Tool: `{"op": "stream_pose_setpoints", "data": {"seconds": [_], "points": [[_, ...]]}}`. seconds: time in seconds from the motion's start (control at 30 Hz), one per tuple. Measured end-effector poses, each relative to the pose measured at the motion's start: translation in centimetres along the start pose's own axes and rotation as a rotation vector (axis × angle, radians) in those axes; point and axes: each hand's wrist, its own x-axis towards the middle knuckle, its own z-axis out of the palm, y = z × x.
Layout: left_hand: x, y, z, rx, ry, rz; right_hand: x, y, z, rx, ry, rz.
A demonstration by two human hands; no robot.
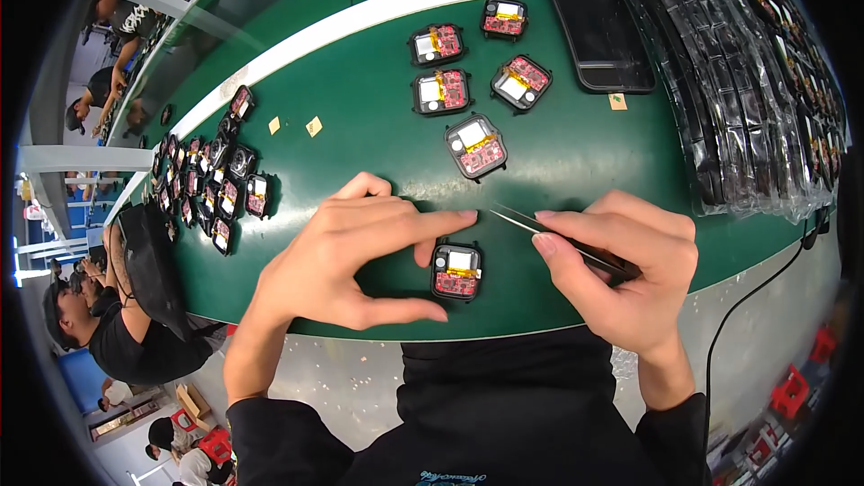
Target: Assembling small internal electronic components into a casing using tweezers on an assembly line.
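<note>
My right hand [621,274] grips a pair of metal tweezers [562,241], their tips pointing left toward my left index finger. With thumb and index finger spread apart, my left hand [360,252] reaches around a small black watch case [456,271] near the table's front edge. A red circuit board, a white part and a yellow strip show inside that case. Whether a left fingertip touches it I cannot tell. Just beyond my hands lies a similar open case [476,147], tilted. Farther back, several more such cases [441,91] rest on the green table [360,144].
A cluster of similar cases [225,193] fills the table's left side. Stacked clear plastic trays [720,81] cover the right side, beside a dark flat tray [598,22]. Two small pale paper pieces [314,126] lie at mid-left. A black cable [733,310] hangs at right. People sit at the left.
</note>
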Motion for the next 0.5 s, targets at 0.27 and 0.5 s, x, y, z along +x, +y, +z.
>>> {"op": "stream_pose_setpoints", "data": {"seconds": [0.27, 0.5], "points": [[1.9, -0.1, -0.1, 0.285, -0.099, 0.061, -0.5, -1.1, -0.4, 0.04, -0.046, 0.049], [0.5, -1.0, 0.2, 0.179, -0.033, 0.039, -1.0, -0.3, -0.7, 0.097, -0.052, 0.123]]}}
